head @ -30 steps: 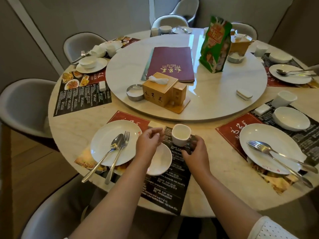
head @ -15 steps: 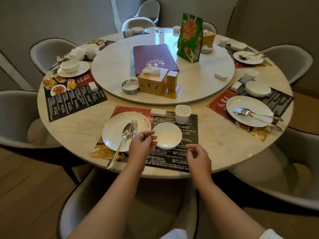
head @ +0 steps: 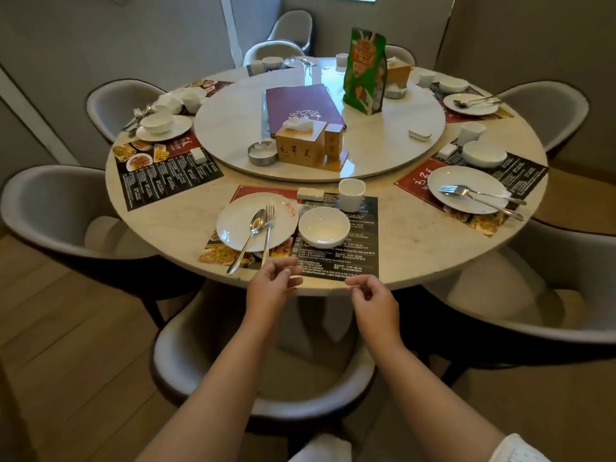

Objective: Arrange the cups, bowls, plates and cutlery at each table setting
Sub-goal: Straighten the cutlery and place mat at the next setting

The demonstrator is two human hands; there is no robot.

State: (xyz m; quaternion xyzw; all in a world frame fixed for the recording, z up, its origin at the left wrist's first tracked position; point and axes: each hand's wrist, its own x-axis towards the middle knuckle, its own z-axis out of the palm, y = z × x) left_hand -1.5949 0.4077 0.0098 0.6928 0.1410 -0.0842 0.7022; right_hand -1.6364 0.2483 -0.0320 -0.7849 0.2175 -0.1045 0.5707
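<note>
At the nearest setting a white plate (head: 240,220) carries a spoon (head: 250,238) and a fork (head: 268,233). To its right, a white bowl (head: 324,227) and a white cup (head: 351,194) stand on the black placemat (head: 361,251), with a small white rest (head: 310,194) behind the bowl. My left hand (head: 271,286) hovers at the table's near edge, fingers loosely curled, holding nothing. Beside it, my right hand (head: 373,300) hangs just off the edge, also empty. The right setting has a plate (head: 466,188) with cutlery, a bowl (head: 484,153) and a cup (head: 471,133).
A round turntable (head: 383,141) holds a purple menu (head: 303,105), a wooden tissue box (head: 300,143), an ashtray (head: 262,153) and a green bag (head: 365,71). At the left setting, a bowl sits on a plate (head: 166,126), with stacked dishes behind. Grey chairs (head: 266,371) ring the table.
Both hands have let go of the cup and bowl and drawn back to the table's near edge. The view has pulled away, showing more of the table and chairs.
</note>
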